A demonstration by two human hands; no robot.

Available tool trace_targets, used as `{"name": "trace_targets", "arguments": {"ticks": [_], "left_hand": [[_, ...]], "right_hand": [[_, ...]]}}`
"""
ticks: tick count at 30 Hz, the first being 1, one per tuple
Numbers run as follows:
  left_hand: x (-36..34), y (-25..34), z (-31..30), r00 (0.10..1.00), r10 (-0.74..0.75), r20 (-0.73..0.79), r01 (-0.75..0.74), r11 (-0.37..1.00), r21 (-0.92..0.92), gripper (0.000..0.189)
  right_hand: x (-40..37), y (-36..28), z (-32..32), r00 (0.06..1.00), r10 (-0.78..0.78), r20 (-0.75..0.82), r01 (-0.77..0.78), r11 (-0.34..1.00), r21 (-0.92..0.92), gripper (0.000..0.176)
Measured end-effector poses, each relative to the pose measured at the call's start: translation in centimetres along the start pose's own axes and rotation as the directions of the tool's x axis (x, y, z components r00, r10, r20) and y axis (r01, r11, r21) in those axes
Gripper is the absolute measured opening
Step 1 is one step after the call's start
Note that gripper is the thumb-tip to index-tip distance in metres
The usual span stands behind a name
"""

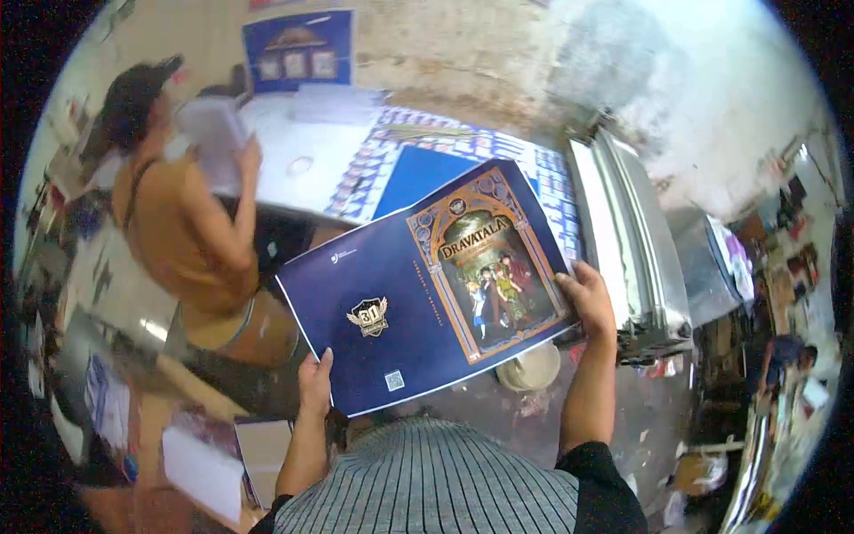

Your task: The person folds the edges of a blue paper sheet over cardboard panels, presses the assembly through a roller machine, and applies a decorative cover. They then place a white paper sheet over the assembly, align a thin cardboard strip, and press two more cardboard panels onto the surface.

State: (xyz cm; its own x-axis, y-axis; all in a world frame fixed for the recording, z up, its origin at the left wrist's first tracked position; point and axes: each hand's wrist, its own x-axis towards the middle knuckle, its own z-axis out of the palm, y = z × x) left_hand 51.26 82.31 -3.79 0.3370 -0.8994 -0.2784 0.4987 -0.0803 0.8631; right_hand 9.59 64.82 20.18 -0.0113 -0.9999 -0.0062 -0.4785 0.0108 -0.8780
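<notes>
Blue printed sheets [418, 173] and white paper cover most of the worktable [307, 212] ahead of us, which stands against a rough plaster wall with a blue poster [298, 49] pinned to it. To our right a grey metal machine [636, 249] runs alongside the table, and below it the floor [658, 418] is grey, stained and littered with scraps. On our left a co-worker [178, 222] in an orange top stands close to the table's near edge, holding a bundle of white papers [213, 133]. The open room for us is the narrow strip between that person and the machine, with a round pale container [531, 367] low down in it. We hold a dark blue cover sheet [427, 294] up in that gap, in front of our chest, tilted with its right side higher and clear of the table. Our left hand [314, 383] pinches its lower edge, thumb on the printed face and fingers hidden behind. Our right hand [587, 298] is closed on the right edge beside the illustrated panel, fingers curled over the margin.
</notes>
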Motion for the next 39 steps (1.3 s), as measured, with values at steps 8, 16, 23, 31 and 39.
{"name": "trace_targets", "arguments": {"ticks": [8, 16, 23, 31, 39], "left_hand": [[16.7, -1.9, 1.2, 0.988, -0.008, 0.156, -0.038, 0.956, 0.289, 0.024], [17.0, -2.9, 2.8, 0.948, 0.018, 0.317, -0.102, 0.962, 0.251, 0.026], [19.1, -6.1, 0.2, 0.804, -0.021, 0.594, 0.004, 1.000, 0.030, 0.028], [16.9, -10.9, 24.3, 0.622, -0.126, 0.773, -0.064, 0.975, 0.211, 0.033], [15.1, -12.6, 34.2, 0.648, -0.073, 0.758, -0.229, 0.931, 0.285, 0.042]], "right_hand": [[3.2, 13.8, 1.8, 0.972, 0.145, -0.183, -0.114, 0.979, 0.170, 0.034], [-1.7, 8.5, 1.6, 0.892, -0.072, -0.447, -0.078, 0.948, -0.308, 0.043], [-6.8, 10.5, 3.0, 0.822, -0.139, -0.552, -0.240, 0.795, -0.557, 0.040], [0.8, 15.0, 9.1, 0.943, -0.262, -0.207, 0.038, 0.700, -0.713, 0.061], [4.6, 27.3, -2.1, 0.989, 0.022, -0.143, -0.129, 0.586, -0.800, 0.080]]}}
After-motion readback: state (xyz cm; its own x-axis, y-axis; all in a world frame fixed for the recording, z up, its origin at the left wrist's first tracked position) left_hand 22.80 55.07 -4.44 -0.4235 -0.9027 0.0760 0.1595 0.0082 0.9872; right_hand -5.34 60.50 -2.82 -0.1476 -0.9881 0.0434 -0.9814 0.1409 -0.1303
